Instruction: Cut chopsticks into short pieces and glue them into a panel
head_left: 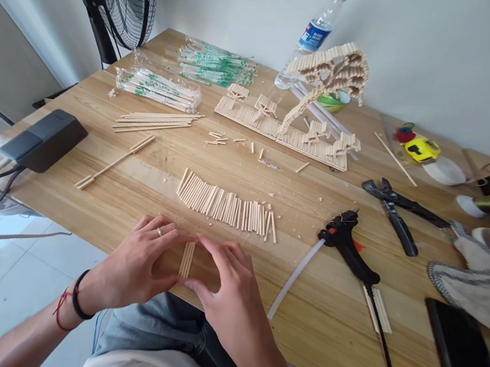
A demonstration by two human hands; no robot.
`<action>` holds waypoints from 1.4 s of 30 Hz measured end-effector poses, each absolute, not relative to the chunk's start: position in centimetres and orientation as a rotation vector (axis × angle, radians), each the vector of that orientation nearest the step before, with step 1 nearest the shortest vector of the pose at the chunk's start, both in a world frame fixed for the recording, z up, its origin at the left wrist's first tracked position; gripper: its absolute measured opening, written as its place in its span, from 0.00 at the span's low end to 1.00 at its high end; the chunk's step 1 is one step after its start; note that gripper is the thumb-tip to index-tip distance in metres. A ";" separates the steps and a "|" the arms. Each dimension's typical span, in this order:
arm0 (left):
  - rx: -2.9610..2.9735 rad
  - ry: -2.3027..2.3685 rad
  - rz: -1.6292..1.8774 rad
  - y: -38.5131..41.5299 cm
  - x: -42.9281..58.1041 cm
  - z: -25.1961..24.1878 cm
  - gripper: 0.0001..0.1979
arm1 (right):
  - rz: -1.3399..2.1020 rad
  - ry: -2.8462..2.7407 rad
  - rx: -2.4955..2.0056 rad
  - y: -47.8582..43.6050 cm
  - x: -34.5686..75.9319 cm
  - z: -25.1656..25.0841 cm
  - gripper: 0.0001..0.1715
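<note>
Just on the near side of the row of cut sticks (226, 205), my left hand (140, 266) and right hand (230, 291) pinch a small bundle of short sticks (187, 259) lying flat on the table (86, 210), with fingertips closed on it from both sides. Far beyond that row, the blue label on the water bottle (313, 38) is too small for me to read, as is the green print on the wrapped chopsticks (158, 87). I cannot tell what the bottle holds.

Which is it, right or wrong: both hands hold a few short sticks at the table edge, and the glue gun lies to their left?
Wrong in one point: the head view shows the glue gun to their right, not left. The left hand and right hand do hold the short sticks at the table edge.
</note>
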State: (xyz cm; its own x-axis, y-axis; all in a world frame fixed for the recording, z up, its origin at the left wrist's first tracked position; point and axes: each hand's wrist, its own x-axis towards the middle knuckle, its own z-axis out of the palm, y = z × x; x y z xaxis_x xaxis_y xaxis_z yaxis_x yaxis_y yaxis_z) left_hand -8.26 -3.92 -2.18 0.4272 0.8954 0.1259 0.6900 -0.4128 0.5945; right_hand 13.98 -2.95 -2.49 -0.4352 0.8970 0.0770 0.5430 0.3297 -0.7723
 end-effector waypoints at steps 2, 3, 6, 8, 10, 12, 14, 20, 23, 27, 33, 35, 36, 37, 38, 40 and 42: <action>2.238 1.332 0.612 -3.9 -8.4 -2.5 0.26 | 1.004 -2.087 -1.247 -2.8 14.7 -2.1 0.45; 2.245 1.335 0.615 -4.0 -8.5 -2.6 0.26 | 1.039 -2.069 -1.230 -2.6 15.2 -1.9 0.41; 2.264 1.337 0.619 -4.1 -8.6 -2.8 0.25 | 1.053 -1.945 -1.192 -2.4 16.7 -1.2 0.16; 2.273 1.325 0.628 -4.1 -8.7 -2.7 0.26 | 1.018 -1.832 -1.199 -2.4 17.5 -1.1 0.08; 2.273 1.321 0.645 -4.1 -8.7 -2.6 0.27 | 1.015 -1.740 -1.213 -2.6 17.9 -1.4 0.09; 2.266 1.313 0.674 -4.0 -8.7 -2.4 0.27 | 1.041 -1.669 -1.234 -2.8 18.0 -2.1 0.08; 2.240 1.293 0.700 -3.9 -8.7 -2.2 0.26 | 1.079 -1.603 -1.270 -3.0 17.9 -2.8 0.09; 2.117 1.312 0.734 -4.0 -9.2 -2.0 0.28 | 1.212 -1.416 -1.311 -2.9 18.1 -4.1 0.15; 2.062 1.320 0.740 -4.1 -9.5 -1.9 0.29 | 1.226 -1.375 -1.262 -2.7 18.4 -4.4 0.15; 2.003 1.294 0.762 -4.1 -9.8 -1.8 0.29 | 1.160 -1.340 -1.223 -2.4 18.3 -4.8 0.12; 1.892 1.283 0.767 -3.7 -9.9 -2.2 0.29 | 1.123 -1.295 -1.076 -2.2 18.0 -4.6 0.06; 1.852 1.278 0.777 -3.5 -9.7 -2.3 0.29 | 1.107 -1.294 -1.045 -2.2 18.0 -4.6 0.07; 1.839 1.273 0.783 -3.4 -9.6 -2.4 0.29 | 1.102 -1.289 -1.044 -2.2 18.0 -4.6 0.07; 1.831 1.268 0.789 -3.3 -9.4 -2.4 0.29 | 1.103 -1.278 -1.051 -2.2 17.9 -4.7 0.07; 1.826 1.263 0.795 -3.2 -9.3 -2.4 0.28 | 1.107 -1.265 -1.064 -2.2 17.9 -4.7 0.07; 1.824 1.249 0.800 -3.0 -9.0 -2.4 0.28 | 1.117 -1.241 -1.094 -2.2 17.8 -4.8 0.06; 1.823 1.234 0.805 -2.9 -8.8 -2.4 0.28 | 1.114 -1.217 -1.116 -2.2 17.8 -4.8 0.07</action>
